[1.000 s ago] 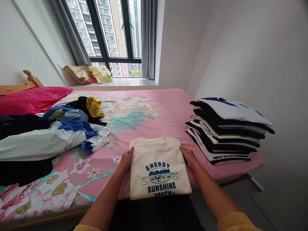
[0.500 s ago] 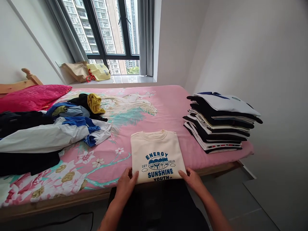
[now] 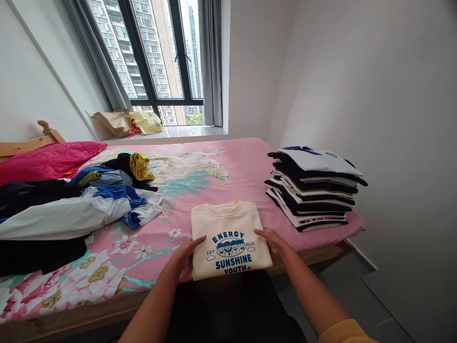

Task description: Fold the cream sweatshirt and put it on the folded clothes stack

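Note:
A folded cream T-shirt (image 3: 228, 219) with blue "ENERGY SUNSHINE YOUTH" print lies at the bed's front edge, its collar pointing away from me. My left hand (image 3: 186, 252) grips its left side, thumb on top and the other fingers hidden beneath. On the opposite side my right hand (image 3: 274, 243) holds it the same way, with the thumb pressing near the print. Off to the right stands a tall stack of folded clothes (image 3: 314, 190), topped by a white garment with a dark blue collar. A loose heap of unfolded clothes (image 3: 71, 209) spreads over the left of the bed.
The bed (image 3: 243, 166) has a pink floral sheet and a wooden frame. A red pillow (image 3: 60, 159) lies by the wooden headboard (image 3: 24, 145). Paper bag (image 3: 114, 123) and yellow bag (image 3: 146, 122) rest on the windowsill. A white wall (image 3: 392, 119) rises at the right.
Both hands have slid from the T-shirt's near corners up along its sides and now grip it around mid-height. The view has tilted up and shifted slightly to the right.

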`<move>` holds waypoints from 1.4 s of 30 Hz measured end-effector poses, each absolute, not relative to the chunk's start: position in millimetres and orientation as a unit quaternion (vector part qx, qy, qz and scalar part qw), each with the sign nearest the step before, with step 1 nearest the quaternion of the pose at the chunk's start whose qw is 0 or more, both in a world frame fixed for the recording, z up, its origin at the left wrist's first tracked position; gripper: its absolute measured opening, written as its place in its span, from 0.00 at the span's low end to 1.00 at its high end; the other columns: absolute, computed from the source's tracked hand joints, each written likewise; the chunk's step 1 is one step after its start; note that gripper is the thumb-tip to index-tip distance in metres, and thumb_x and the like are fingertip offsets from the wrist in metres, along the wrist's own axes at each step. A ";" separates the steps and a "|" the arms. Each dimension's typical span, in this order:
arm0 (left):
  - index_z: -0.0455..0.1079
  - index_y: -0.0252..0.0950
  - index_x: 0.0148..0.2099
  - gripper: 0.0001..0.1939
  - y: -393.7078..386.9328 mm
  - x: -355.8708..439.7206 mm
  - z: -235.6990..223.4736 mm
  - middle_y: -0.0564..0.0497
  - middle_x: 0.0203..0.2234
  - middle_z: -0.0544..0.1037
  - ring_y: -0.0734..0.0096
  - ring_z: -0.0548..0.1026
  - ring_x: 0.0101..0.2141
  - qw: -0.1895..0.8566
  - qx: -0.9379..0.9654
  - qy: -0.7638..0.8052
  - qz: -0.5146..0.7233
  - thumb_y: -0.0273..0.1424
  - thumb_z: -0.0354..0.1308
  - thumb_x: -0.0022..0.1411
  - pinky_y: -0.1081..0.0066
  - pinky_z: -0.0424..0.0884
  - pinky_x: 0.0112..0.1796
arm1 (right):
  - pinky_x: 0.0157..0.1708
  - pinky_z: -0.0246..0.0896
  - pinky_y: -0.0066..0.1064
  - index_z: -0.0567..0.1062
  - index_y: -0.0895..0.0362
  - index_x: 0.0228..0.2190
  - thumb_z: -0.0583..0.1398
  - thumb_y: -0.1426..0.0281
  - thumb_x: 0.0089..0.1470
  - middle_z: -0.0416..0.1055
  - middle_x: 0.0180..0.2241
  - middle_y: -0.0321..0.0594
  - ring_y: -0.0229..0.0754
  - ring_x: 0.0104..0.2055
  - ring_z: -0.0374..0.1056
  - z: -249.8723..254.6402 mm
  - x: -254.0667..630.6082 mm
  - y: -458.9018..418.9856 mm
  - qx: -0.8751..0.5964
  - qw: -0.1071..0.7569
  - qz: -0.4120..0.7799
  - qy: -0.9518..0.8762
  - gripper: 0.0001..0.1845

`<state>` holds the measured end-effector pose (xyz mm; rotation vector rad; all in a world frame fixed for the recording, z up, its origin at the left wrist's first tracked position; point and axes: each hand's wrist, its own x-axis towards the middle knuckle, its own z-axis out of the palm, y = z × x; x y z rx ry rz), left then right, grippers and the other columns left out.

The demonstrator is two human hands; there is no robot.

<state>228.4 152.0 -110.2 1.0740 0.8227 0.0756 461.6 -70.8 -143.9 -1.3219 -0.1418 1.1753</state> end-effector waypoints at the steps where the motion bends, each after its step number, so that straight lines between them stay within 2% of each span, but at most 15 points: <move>1: 0.71 0.29 0.43 0.23 154.4 231.5 -111.8 0.37 0.35 0.80 0.54 0.79 0.34 0.795 0.465 0.388 0.036 0.37 0.67 0.47 0.61 0.76 0.37 | 0.39 0.69 0.38 0.72 0.62 0.37 0.65 0.65 0.45 0.77 0.33 0.49 0.46 0.34 0.74 -143.7 463.5 -67.5 -0.570 0.633 0.521 -0.064 0.18; 6: 0.67 0.26 0.48 0.24 164.3 244.7 -112.7 0.38 0.31 0.80 0.51 0.79 0.34 0.837 0.378 0.395 0.008 0.34 0.63 0.51 0.58 0.77 0.36 | 0.42 0.68 0.41 0.73 0.63 0.37 0.62 0.68 0.45 0.77 0.32 0.48 0.48 0.35 0.74 -135.6 469.1 -53.9 -0.540 0.630 0.554 -0.069 0.16; 9: 0.64 0.24 0.52 0.28 163.7 246.3 -104.5 0.36 0.33 0.80 0.47 0.78 0.38 0.866 0.326 0.375 -0.043 0.34 0.61 0.51 0.56 0.76 0.38 | 0.40 0.68 0.41 0.73 0.63 0.36 0.60 0.70 0.43 0.77 0.30 0.48 0.48 0.34 0.74 -121.9 468.9 -46.4 -0.533 0.630 0.559 -0.072 0.15; 12: 0.61 0.26 0.57 0.35 160.4 240.8 -91.4 0.37 0.36 0.80 0.43 0.76 0.42 0.879 0.306 0.363 -0.049 0.37 0.61 0.49 0.53 0.76 0.39 | 0.38 0.69 0.40 0.74 0.64 0.36 0.60 0.73 0.39 0.77 0.30 0.47 0.48 0.31 0.73 -99.0 469.2 -37.9 -0.526 0.641 0.552 -0.083 0.17; 18: 0.48 0.40 0.66 0.49 154.2 242.8 -42.8 0.46 0.44 0.78 0.39 0.71 0.48 0.887 0.274 0.371 -0.003 0.49 0.58 0.45 0.43 0.73 0.42 | 0.34 0.68 0.36 0.75 0.64 0.35 0.63 0.74 0.35 0.77 0.30 0.45 0.45 0.28 0.72 -12.6 484.0 -35.9 -0.516 0.665 0.513 -0.169 0.19; 21: 0.49 0.43 0.66 0.51 148.5 273.9 -3.2 0.48 0.44 0.78 0.38 0.70 0.49 0.864 0.332 0.378 0.034 0.50 0.59 0.41 0.42 0.72 0.43 | 0.33 0.69 0.36 0.74 0.63 0.37 0.65 0.73 0.34 0.77 0.30 0.45 0.45 0.29 0.72 44.7 510.7 -52.7 -0.508 0.688 0.473 -0.213 0.22; 24: 0.55 0.39 0.64 0.46 138.0 331.8 46.6 0.47 0.41 0.80 0.37 0.71 0.49 0.848 0.400 0.338 0.078 0.46 0.60 0.42 0.44 0.73 0.44 | 0.35 0.69 0.38 0.73 0.63 0.40 0.65 0.73 0.37 0.77 0.32 0.46 0.46 0.31 0.73 101.5 554.4 -81.1 -0.502 0.709 0.419 -0.264 0.23; 28: 0.64 0.34 0.57 0.33 117.5 436.9 120.7 0.44 0.35 0.81 0.41 0.74 0.46 0.849 0.461 0.231 0.117 0.37 0.58 0.47 0.49 0.74 0.43 | 0.37 0.70 0.43 0.71 0.64 0.44 0.62 0.73 0.44 0.77 0.34 0.48 0.48 0.34 0.73 167.3 625.2 -125.5 -0.520 0.724 0.345 -0.294 0.22; 32: 0.67 0.30 0.53 0.26 98.2 542.9 181.5 0.42 0.33 0.80 0.46 0.76 0.42 0.851 0.505 0.104 0.104 0.31 0.56 0.50 0.51 0.75 0.42 | 0.38 0.69 0.45 0.70 0.65 0.43 0.58 0.73 0.49 0.76 0.33 0.48 0.49 0.37 0.73 212.7 693.2 -163.7 -0.557 0.729 0.285 -0.279 0.18; 36: 0.68 0.28 0.50 0.22 85.2 633.7 195.1 0.41 0.34 0.79 0.50 0.77 0.41 0.842 0.535 0.017 0.059 0.31 0.56 0.53 0.51 0.74 0.42 | 0.37 0.69 0.44 0.72 0.66 0.39 0.58 0.70 0.51 0.75 0.31 0.48 0.50 0.37 0.72 213.6 761.8 -189.8 -0.596 0.730 0.239 -0.232 0.14; 42: 0.68 0.28 0.47 0.20 61.9 704.3 122.4 0.39 0.34 0.78 0.58 0.78 0.34 0.811 0.567 0.135 0.045 0.28 0.62 0.51 0.62 0.76 0.37 | 0.33 0.70 0.39 0.73 0.64 0.33 0.63 0.73 0.45 0.75 0.25 0.47 0.47 0.29 0.72 117.6 849.7 -203.3 -0.677 0.702 0.211 -0.064 0.11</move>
